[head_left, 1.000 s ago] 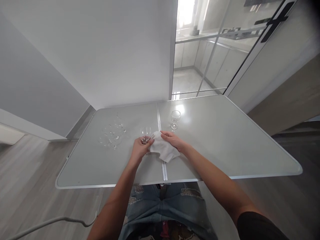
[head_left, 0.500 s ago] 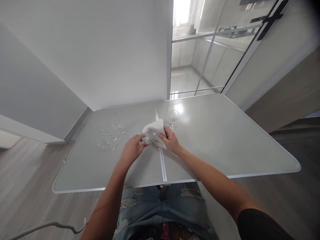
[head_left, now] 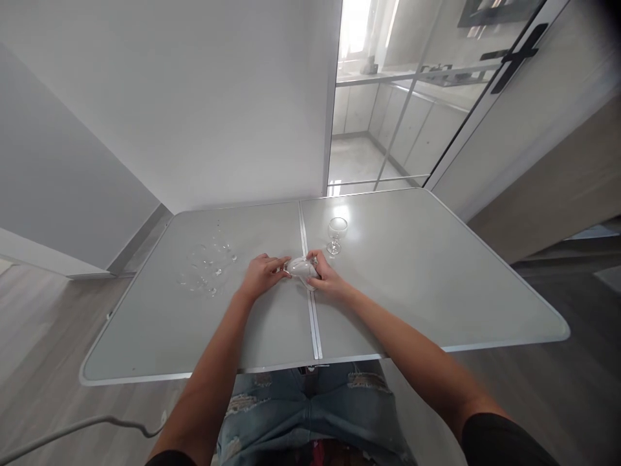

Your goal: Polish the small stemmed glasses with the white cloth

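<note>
Over the table's middle seam, a clear stemmed glass (head_left: 299,266) lies tilted on its side between my hands. My left hand (head_left: 263,276) is closed on its foot end at the left. At the mouth end, my right hand (head_left: 328,277) grips the bowl with fingers and thumb. The white cloth (head_left: 306,261) shows through the glass, bunched at the bowl; how much of it is inside, I cannot tell. Another stemmed glass (head_left: 337,234) stands upright just beyond my right hand.
Several clear glasses (head_left: 209,265) are grouped on the left part of the grey folding table (head_left: 436,278). A metal seam (head_left: 314,330) runs across the tabletop. Behind the table are a white wall (head_left: 242,116) and a glass-paned door (head_left: 378,129). A grey cable (head_left: 92,422) hangs at lower left.
The glass has turned onto its side, mouth to the right. The cloth, earlier spread out in my hands, is now gathered at the bowl. My right hand has shifted onto the bowl.
</note>
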Demonstrator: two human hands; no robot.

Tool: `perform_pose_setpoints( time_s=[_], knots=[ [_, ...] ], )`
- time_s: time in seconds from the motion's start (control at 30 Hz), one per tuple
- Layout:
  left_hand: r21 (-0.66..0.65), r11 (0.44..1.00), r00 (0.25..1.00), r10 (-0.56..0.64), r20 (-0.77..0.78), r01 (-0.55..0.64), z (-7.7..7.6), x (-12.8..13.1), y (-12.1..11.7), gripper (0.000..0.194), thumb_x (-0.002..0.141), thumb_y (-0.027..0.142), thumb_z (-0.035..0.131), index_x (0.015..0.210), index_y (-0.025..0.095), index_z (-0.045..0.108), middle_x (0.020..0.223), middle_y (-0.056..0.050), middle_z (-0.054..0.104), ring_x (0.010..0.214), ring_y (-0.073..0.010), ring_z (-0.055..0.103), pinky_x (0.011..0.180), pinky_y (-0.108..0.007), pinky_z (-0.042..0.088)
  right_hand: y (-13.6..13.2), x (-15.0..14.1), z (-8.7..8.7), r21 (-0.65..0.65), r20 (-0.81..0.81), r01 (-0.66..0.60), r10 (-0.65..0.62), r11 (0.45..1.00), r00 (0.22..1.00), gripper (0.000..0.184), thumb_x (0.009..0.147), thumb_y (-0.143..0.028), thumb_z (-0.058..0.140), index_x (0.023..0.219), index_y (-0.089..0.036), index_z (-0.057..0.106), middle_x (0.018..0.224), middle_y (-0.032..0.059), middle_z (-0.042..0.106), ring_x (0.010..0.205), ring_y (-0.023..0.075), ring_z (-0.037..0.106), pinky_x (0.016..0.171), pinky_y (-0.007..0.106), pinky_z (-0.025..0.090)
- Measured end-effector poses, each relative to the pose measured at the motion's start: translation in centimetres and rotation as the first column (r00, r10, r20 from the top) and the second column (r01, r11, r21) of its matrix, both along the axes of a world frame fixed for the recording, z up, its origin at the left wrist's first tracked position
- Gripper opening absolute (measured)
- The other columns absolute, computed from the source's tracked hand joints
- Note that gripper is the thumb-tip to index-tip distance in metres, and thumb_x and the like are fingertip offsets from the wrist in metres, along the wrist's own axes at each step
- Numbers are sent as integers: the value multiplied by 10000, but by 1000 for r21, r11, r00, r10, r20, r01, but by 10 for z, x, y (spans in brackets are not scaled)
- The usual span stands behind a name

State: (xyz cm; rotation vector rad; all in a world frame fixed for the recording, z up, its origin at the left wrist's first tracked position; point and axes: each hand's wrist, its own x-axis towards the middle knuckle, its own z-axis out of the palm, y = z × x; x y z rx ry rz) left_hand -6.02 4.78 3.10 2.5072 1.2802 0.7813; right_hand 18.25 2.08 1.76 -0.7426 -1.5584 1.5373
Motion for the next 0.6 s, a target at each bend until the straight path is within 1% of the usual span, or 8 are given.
perform_pose_setpoints(
  time_s=[0.1, 0.17, 0.27, 0.33, 0.4, 0.5, 0.53, 0.6],
  knots=[
    [100, 994, 991, 29, 134, -42, -10, 0, 4, 371, 806, 493, 772, 1081, 245, 763, 811, -51, 750, 738, -170, 655, 790, -314, 444, 3, 2, -1, -29, -24, 15, -16, 999, 1000, 565, 784, -176, 595, 1234, -313, 280, 732, -83, 489, 567, 109, 385, 542, 222, 286],
    [80, 995, 972, 45, 231, -65, -16, -1, 4, 356, 750, 517, 811, 936, 215, 777, 791, -52, 735, 731, -167, 639, 745, -302, 451, 4, 3, -4, -4, -6, 28, -28, 1000, 1000, 582, 776, -149, 552, 1259, -315, 272, 738, -73, 512, 566, 117, 392, 537, 227, 291],
    [-140, 990, 932, 47, 358, 4, -20, -6, 3, 370, 709, 529, 830, 753, 171, 749, 670, -25, 666, 615, -131, 559, 610, -263, 420, 0, 4, -7, 136, 101, 48, -62, 990, 993, 535, 755, -100, 497, 1220, -303, 327, 782, -42, 538, 616, 140, 429, 581, 255, 333],
    [-332, 938, 906, 52, 420, 100, -20, -11, 2, 392, 694, 526, 834, 699, 147, 732, 610, -11, 619, 572, -116, 516, 547, -245, 379, -5, 5, -9, 268, 216, 52, -113, 962, 970, 412, 725, -80, 490, 1076, -276, 402, 755, -32, 506, 622, 148, 411, 595, 273, 321],
    [-466, 865, 882, 63, 467, 185, -19, -13, 1, 403, 668, 511, 851, 687, 127, 731, 610, -16, 618, 581, -117, 519, 539, -238, 372, -10, 6, -9, 351, 316, 23, -142, 936, 938, 312, 687, -76, 502, 926, -258, 418, 700, -33, 446, 597, 146, 358, 581, 279, 280],
    [-528, 819, 866, 81, 494, 225, -20, -12, 0, 410, 658, 502, 858, 710, 112, 740, 619, -23, 626, 582, -116, 517, 535, -234, 368, -12, 5, -7, 349, 324, 34, -155, 937, 933, 287, 664, -87, 510, 872, -253, 405, 713, -33, 407, 611, 144, 342, 579, 276, 268],
    [-522, 826, 871, 82, 484, 212, -21, -11, -1, 413, 670, 508, 848, 708, 113, 738, 608, -19, 617, 572, -111, 506, 526, -231, 356, -11, 4, -6, 326, 288, 67, -166, 943, 943, 291, 663, -93, 509, 879, -254, 400, 737, -30, 405, 631, 144, 352, 584, 271, 279],
    [-460, 877, 895, 84, 438, 143, -24, -6, -2, 416, 703, 527, 821, 693, 122, 727, 582, -8, 596, 549, -102, 481, 513, -229, 335, -7, 1, -3, 250, 209, 131, -186, 959, 960, 297, 651, -108, 510, 877, -255, 386, 779, -29, 394, 665, 140, 354, 589, 256, 297]
  ],
)
